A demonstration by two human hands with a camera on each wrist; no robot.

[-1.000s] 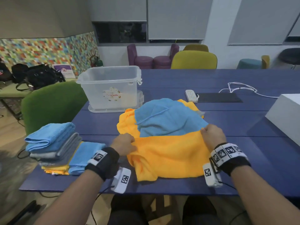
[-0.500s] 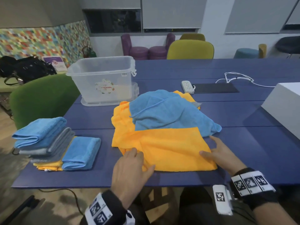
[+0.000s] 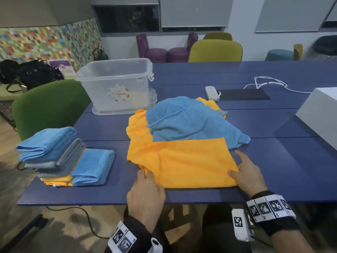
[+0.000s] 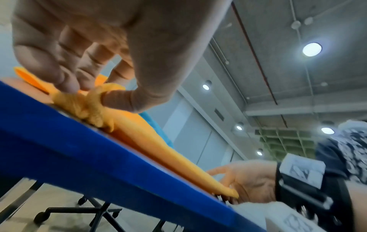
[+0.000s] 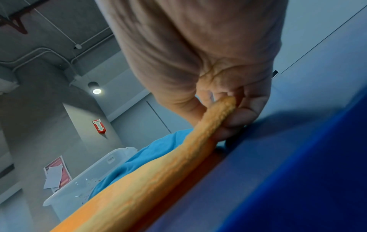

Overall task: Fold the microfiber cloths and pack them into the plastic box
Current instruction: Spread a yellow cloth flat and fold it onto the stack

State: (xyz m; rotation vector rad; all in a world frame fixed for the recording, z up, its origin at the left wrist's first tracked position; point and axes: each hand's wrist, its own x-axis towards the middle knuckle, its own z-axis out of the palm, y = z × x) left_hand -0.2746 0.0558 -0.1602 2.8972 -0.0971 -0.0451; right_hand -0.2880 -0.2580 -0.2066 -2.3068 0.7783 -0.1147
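An orange microfiber cloth (image 3: pixel 187 161) lies folded once near the table's front edge, with a loose blue cloth (image 3: pixel 189 123) heaped on more orange cloth behind it. My left hand (image 3: pixel 145 181) pinches the cloth's near left corner (image 4: pixel 93 102) between thumb and fingers. My right hand (image 3: pixel 244 172) pinches the near right corner (image 5: pixel 220 113), thumb on top and fingers underneath. The clear plastic box (image 3: pixel 116 88) stands open at the back left. Folded blue, grey and orange cloths (image 3: pixel 60 156) are stacked at the left.
The blue table (image 3: pixel 273 161) holds a white power strip (image 3: pixel 212 91), a black mat (image 3: pixel 244 94) and a white cable (image 3: pixel 268 83) behind the cloths. A white box (image 3: pixel 321 114) stands at the right edge. A green chair (image 3: pixel 47 105) sits left of the table.
Both hands came back from the cloth's far edge, after laying it over, to its near corners. They were flat on it half a second ago and now pinch the corners.
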